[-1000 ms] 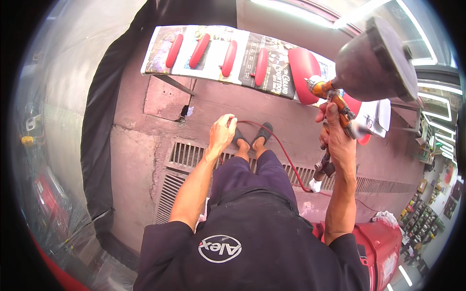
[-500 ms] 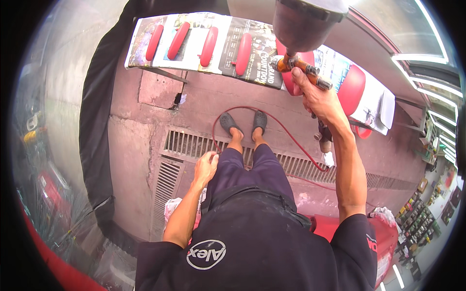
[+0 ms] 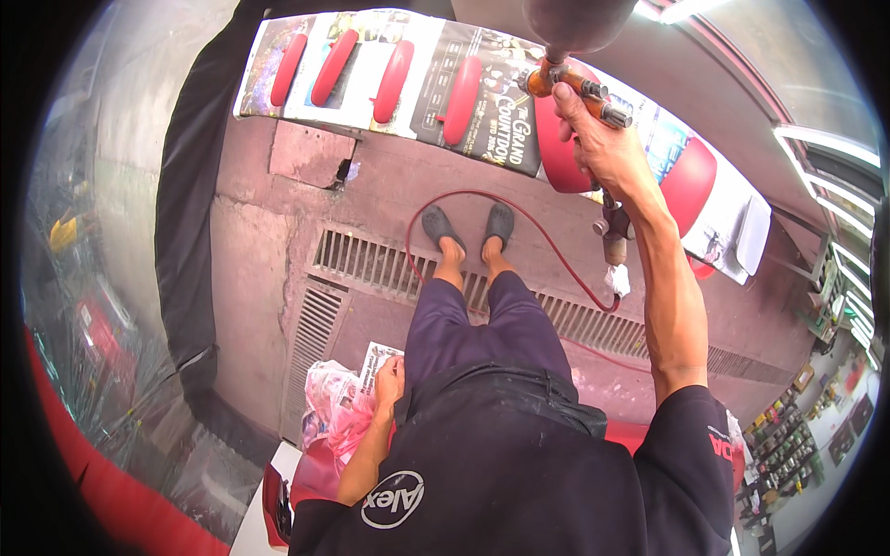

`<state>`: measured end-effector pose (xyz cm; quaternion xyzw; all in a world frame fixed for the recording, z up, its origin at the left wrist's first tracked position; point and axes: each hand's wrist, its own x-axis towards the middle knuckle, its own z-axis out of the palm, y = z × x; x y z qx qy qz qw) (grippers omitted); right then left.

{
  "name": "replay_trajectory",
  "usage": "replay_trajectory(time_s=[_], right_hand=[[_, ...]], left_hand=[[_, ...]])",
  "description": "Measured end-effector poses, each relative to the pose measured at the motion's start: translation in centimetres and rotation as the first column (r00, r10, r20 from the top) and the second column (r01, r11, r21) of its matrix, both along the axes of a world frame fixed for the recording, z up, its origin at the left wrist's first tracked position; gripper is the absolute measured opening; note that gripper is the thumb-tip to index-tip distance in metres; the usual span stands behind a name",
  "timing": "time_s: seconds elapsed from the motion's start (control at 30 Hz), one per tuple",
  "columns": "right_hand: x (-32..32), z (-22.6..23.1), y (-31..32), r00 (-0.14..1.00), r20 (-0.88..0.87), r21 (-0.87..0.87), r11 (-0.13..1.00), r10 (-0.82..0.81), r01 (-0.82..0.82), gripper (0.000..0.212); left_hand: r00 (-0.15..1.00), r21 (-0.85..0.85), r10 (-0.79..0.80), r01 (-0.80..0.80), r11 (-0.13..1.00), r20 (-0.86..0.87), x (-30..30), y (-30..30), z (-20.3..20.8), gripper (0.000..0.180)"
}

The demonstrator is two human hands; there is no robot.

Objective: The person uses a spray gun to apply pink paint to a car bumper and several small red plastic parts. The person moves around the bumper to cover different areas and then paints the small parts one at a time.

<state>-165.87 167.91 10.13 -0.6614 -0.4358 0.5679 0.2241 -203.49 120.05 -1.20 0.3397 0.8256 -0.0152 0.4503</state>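
My right hand (image 3: pixel 607 146) is wrapped round the grip of a spray gun (image 3: pixel 567 83), held up over the right half of a papered bench (image 3: pixel 519 130). A dark cup (image 3: pixel 579 26) sits on top of the gun, cut off by the upper edge. From its lower end runs a red hose (image 3: pixel 547 233), with white wrapping at the joint. Beyond the gun lie rounded red shells (image 3: pixel 691 183), partly behind my hand. Slim red pieces like car door handles (image 3: pixel 393 82) lie along the left. My left hand (image 3: pixel 389 382), fingers curled, is low beside printed paper (image 3: pixel 378 357); its contents are hidden.
The hose loops over the floor around my feet, across a metal drain grate (image 3: pixel 371 262). Pink-stained wrapping (image 3: pixel 334 398) stands by my left forearm. A black-edged plastic curtain (image 3: pixel 185 204) hangs at the left. Shelves of small items (image 3: pixel 788 435) stand far right.
My left hand has moved down and back from beside my knee to the paper and wrapping. My right hand still holds the spray gun, with the view slightly shifted.
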Motion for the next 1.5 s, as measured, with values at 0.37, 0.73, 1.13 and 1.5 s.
replay_trajectory(time_s=[0.37, 0.73, 1.13, 1.5], right_hand=[[-0.7, -1.9, -2.1, 0.999, -0.047, 0.149, 0.989, -0.013, 0.019, 0.051], [0.0, 0.2, -9.3, 0.964, -0.198, -0.149, 0.967, 0.177, -0.209, 0.050], [-1.8, 1.3, -6.8, 0.982, 0.064, 0.198, 0.967, -0.179, 0.163, 0.058], [-5.3, 4.2, -8.8, 0.930, 0.003, 0.226, 0.907, -0.367, 0.357, 0.055]], left_hand=[[0.999, 0.012, 0.008, -0.009, 1.000, 0.048, 2.1, 5.3, 1.4, 0.037], [0.992, -0.041, 0.117, -0.115, 0.993, 0.056, 3.3, 7.1, 1.7, 0.036], [0.972, 0.165, 0.231, -0.234, 0.958, 0.041, 2.6, 5.2, 0.5, 0.030], [0.988, 0.467, -0.017, -0.058, 0.882, 0.154, -0.7, 20.9, 3.2, 0.024]])
